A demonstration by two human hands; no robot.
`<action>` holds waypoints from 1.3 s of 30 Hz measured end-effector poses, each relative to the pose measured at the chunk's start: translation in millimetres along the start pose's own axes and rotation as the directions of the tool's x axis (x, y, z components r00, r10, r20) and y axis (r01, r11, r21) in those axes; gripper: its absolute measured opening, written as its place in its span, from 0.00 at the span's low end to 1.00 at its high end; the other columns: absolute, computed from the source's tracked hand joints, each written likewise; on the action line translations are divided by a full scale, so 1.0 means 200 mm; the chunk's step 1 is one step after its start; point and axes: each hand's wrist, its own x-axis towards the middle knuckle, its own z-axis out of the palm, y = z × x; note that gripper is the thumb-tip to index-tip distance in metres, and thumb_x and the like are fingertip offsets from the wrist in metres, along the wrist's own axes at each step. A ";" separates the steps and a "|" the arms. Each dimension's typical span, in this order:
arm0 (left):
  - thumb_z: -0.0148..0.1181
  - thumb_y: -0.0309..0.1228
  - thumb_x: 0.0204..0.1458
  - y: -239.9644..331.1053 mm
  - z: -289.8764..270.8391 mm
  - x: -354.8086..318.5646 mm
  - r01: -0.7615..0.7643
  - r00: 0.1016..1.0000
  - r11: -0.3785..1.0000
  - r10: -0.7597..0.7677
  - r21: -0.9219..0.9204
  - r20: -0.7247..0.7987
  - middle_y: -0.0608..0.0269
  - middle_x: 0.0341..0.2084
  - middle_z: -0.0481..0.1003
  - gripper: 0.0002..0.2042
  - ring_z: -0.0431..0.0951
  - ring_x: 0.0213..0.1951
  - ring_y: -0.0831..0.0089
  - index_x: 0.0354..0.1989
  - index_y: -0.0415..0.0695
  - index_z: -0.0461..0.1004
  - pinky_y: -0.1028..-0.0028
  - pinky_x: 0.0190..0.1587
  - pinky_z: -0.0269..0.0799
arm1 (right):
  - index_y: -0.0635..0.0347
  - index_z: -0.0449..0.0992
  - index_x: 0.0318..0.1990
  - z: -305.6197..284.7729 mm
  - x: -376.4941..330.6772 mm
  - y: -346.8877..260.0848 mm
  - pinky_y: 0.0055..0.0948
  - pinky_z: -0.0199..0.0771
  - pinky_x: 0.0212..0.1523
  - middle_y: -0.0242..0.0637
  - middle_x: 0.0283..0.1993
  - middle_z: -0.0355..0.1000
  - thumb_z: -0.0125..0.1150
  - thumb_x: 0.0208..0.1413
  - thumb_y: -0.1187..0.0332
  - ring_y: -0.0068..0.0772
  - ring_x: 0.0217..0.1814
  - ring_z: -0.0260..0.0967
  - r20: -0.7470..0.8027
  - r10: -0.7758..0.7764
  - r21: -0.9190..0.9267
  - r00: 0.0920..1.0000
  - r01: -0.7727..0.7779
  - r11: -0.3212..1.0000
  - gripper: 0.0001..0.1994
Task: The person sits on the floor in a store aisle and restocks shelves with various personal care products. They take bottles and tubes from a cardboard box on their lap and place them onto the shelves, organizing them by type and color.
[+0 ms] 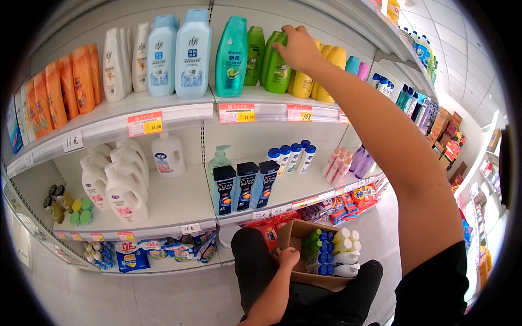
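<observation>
The right hand point(298, 48) is raised to the top shelf point(163, 106) and rests on the cap of a green shampoo bottle point(278, 68); the fingers curl over the cap in a narrow grip, though whether they close fully around it cannot be told. This bottle stands upright, third in a row of green bottles. Left of it stand a second green bottle point(253, 57) and a taller teal bottle point(231, 57); right of it stand yellow bottles point(326, 76). Further left of the green shampoo bottle stand two pale blue bottles point(179, 54), white bottles point(122, 65) and orange bottles point(65, 87).

Red-and-yellow price labels point(237, 113) sit on the shelf edge strip directly below the green shampoo bottle and to its lower left.

The left hand point(287, 256) is low, well below the green shampoo bottle, closed on the near rim of an open cardboard box point(291, 231) held against the person's dark-trousered lap. The box holds bottles lying on their sides with green, blue and white caps point(331, 250).

On the middle shelf, below the green shampoo bottle, stand three dark shampoo bottles point(246, 187); to their left stand white detergent jugs point(122, 182).
</observation>
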 end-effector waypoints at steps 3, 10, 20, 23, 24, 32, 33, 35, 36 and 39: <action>0.61 0.40 0.51 -0.02 -0.01 0.03 -0.016 1.000 1.000 0.016 -0.005 0.001 0.45 0.75 0.44 0.16 0.41 0.74 0.32 0.48 0.56 0.83 0.50 0.75 0.43 | 0.64 0.67 0.65 0.01 0.01 -0.04 0.44 0.74 0.59 0.60 0.59 0.66 0.68 0.56 0.57 0.59 0.59 0.70 -0.023 0.003 0.010 1.000 -0.003 1.000 0.32; 0.62 0.41 0.51 0.04 -0.05 -0.07 -0.007 1.000 1.000 0.007 0.026 -0.008 0.45 0.75 0.45 0.14 0.42 0.73 0.31 0.46 0.57 0.84 0.50 0.75 0.43 | 0.65 0.63 0.67 -0.01 -0.05 -0.04 0.44 0.73 0.61 0.60 0.63 0.62 0.72 0.53 0.61 0.60 0.62 0.68 0.048 0.038 0.024 0.998 -0.039 0.999 0.37; 0.61 0.41 0.52 0.02 0.00 -0.06 -0.018 1.000 0.998 0.018 0.057 0.005 0.43 0.74 0.46 0.13 0.43 0.72 0.31 0.45 0.58 0.84 0.49 0.75 0.43 | 0.67 0.59 0.67 0.03 -0.11 0.00 0.43 0.74 0.60 0.60 0.65 0.60 0.68 0.54 0.65 0.62 0.62 0.66 -0.061 -0.009 0.021 0.998 0.010 1.000 0.35; 0.63 0.41 0.50 -0.06 0.00 0.10 -0.090 0.994 0.996 0.091 0.028 -0.061 0.42 0.72 0.50 0.15 0.48 0.71 0.35 0.45 0.56 0.84 0.49 0.74 0.45 | 0.68 0.62 0.62 -0.04 -0.15 -0.13 0.44 0.78 0.52 0.59 0.62 0.59 0.64 0.55 0.69 0.60 0.52 0.73 -0.253 -0.071 0.150 0.965 0.111 0.982 0.28; 0.65 0.41 0.49 -0.08 0.02 0.10 -0.118 0.991 0.993 0.119 0.020 -0.063 0.42 0.70 0.52 0.15 0.50 0.70 0.38 0.45 0.55 0.84 0.50 0.73 0.46 | 0.67 0.63 0.61 -0.07 -0.20 -0.13 0.43 0.77 0.50 0.57 0.62 0.60 0.63 0.55 0.69 0.57 0.49 0.74 -0.308 -0.092 0.197 0.947 0.158 0.968 0.27; 0.61 0.42 0.51 0.00 0.00 -0.01 -0.035 0.998 0.985 0.043 0.166 -0.047 0.43 0.75 0.42 0.25 0.41 0.74 0.38 0.60 0.57 0.74 0.43 0.73 0.39 | 0.61 0.62 0.53 -0.15 -1.09 0.16 0.20 0.65 0.28 0.40 0.50 0.67 0.53 0.60 0.84 0.20 0.31 0.66 -0.620 0.308 0.663 0.722 0.273 0.697 0.15; 0.61 0.41 0.52 0.00 0.00 -0.01 -0.029 0.998 0.982 0.038 0.186 -0.046 0.43 0.75 0.42 0.25 0.41 0.74 0.39 0.61 0.57 0.73 0.42 0.73 0.38 | 0.62 0.64 0.51 -0.11 -1.26 0.18 0.20 0.67 0.32 0.37 0.46 0.65 0.53 0.61 0.82 0.20 0.34 0.67 -0.513 0.453 0.771 0.729 0.159 0.617 0.13; 0.61 0.40 0.53 0.02 -0.02 -0.02 -0.016 0.999 0.977 0.026 0.212 -0.047 0.45 0.75 0.42 0.24 0.40 0.74 0.40 0.61 0.57 0.72 0.42 0.73 0.37 | 0.63 0.66 0.49 0.01 -1.62 0.25 0.25 0.71 0.37 0.36 0.41 0.65 0.54 0.61 0.79 0.26 0.37 0.69 -0.315 0.654 0.779 0.688 -0.207 0.592 0.10; 0.61 0.40 0.53 0.05 -0.03 -0.07 -0.013 1.000 0.975 0.019 0.222 -0.023 0.45 0.75 0.42 0.24 0.39 0.75 0.41 0.60 0.57 0.72 0.42 0.73 0.37 | 0.64 0.67 0.47 0.09 -1.85 0.36 0.29 0.71 0.38 0.39 0.39 0.68 0.54 0.61 0.78 0.32 0.37 0.71 -0.255 0.727 0.626 0.637 -0.464 0.627 0.09; 0.62 0.40 0.53 0.07 -0.02 -0.14 -0.005 0.999 0.979 -0.005 0.204 0.046 0.46 0.75 0.42 0.23 0.39 0.75 0.41 0.60 0.57 0.72 0.43 0.73 0.36 | 0.66 0.68 0.48 0.33 -2.62 0.66 0.46 0.72 0.44 0.55 0.43 0.71 0.60 0.56 0.72 0.55 0.43 0.71 0.068 0.729 0.168 0.682 -0.728 0.665 0.14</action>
